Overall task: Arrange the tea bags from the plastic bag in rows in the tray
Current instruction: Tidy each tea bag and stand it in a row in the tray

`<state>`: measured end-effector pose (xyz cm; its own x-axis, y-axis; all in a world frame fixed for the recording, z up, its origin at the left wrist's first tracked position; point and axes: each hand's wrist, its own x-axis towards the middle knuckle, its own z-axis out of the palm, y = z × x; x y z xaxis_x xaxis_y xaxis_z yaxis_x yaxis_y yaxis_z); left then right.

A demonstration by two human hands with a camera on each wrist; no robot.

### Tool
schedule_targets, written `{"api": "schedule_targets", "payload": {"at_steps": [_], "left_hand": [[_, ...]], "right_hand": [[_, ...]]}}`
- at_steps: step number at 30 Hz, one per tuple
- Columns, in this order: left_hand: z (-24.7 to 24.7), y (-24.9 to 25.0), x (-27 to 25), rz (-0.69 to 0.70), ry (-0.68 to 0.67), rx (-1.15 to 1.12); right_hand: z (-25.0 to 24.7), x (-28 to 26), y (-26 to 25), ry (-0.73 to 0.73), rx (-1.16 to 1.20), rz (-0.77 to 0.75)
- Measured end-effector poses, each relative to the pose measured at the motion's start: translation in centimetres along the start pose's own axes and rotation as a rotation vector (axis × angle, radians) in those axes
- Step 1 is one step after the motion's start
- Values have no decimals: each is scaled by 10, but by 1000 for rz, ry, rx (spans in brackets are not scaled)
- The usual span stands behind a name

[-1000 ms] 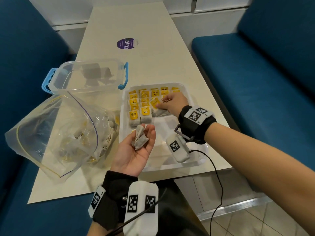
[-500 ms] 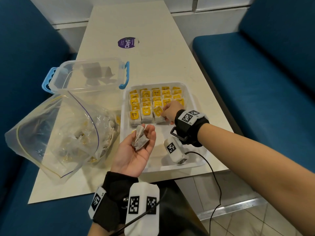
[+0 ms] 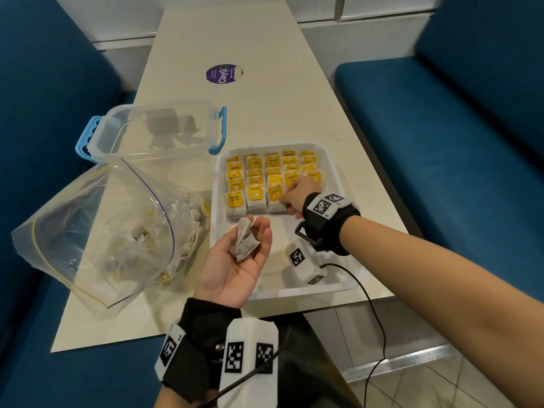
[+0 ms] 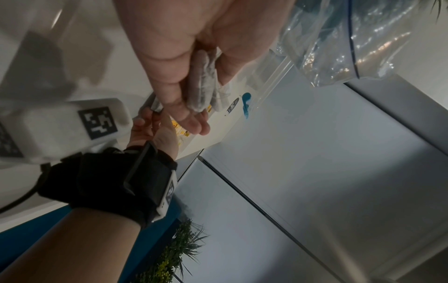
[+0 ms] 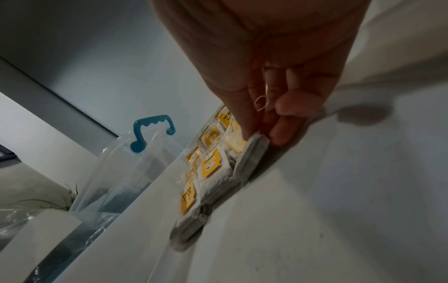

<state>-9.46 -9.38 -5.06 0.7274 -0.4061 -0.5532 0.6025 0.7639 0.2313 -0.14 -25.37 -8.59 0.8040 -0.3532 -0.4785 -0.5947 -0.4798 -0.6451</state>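
The right hand (image 3: 300, 193) is being held low over the tray (image 3: 332, 160), palm down, with thumb and fingers (image 5: 283, 134) pinched on the far edge of a tea bag (image 5: 252, 153). That bag is being set at the right end of the nearest row, its near edge touching the tray floor and its far edge tilted up, as seen in the right wrist view. A loop of string (image 5: 260, 102) is being caught between the same fingers.

The left hand (image 3: 235, 266) is being held palm up just in front of the tray's near left corner, fingers loosely cupped round a small bunch of bags (image 3: 244, 244) lying in the palm; how many are being carried cannot be told. In the left wrist view the bunch (image 4: 203, 80) is being cradled between thumb base and fingers.

Rows of yellow-tagged bags (image 3: 265, 175) are being kept in the far half of the tray, the near half being left bare. The plastic bag (image 3: 97, 231), with bags still inside, is lying open on the counter (image 3: 265, 54) left of the tray. A clear box (image 3: 159, 131) with blue handles is standing behind it. A round purple sticker (image 3: 224, 73) is showing farther back.
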Motion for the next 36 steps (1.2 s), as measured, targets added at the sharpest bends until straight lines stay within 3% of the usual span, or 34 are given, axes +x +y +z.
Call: {"api": "schedule_targets", "payload": {"at_steps": [14, 19, 23, 30, 36], "left_hand": [[-1, 1, 1, 3, -5, 5], [-2, 1, 1, 7, -9, 13], [-2, 0, 2, 4, -22, 25], [6, 0, -6, 41, -83, 97], [6, -2, -8, 29, -102, 200]], "right_hand": [[3, -3, -2, 2, 100, 10], [-2, -8, -7, -14, -59, -38], [-16, -33, -29, -40, -257, -273], [-41, -103, -37, -314, -363, -777], [-40, -107, -23, -235, -455, -931]]}}
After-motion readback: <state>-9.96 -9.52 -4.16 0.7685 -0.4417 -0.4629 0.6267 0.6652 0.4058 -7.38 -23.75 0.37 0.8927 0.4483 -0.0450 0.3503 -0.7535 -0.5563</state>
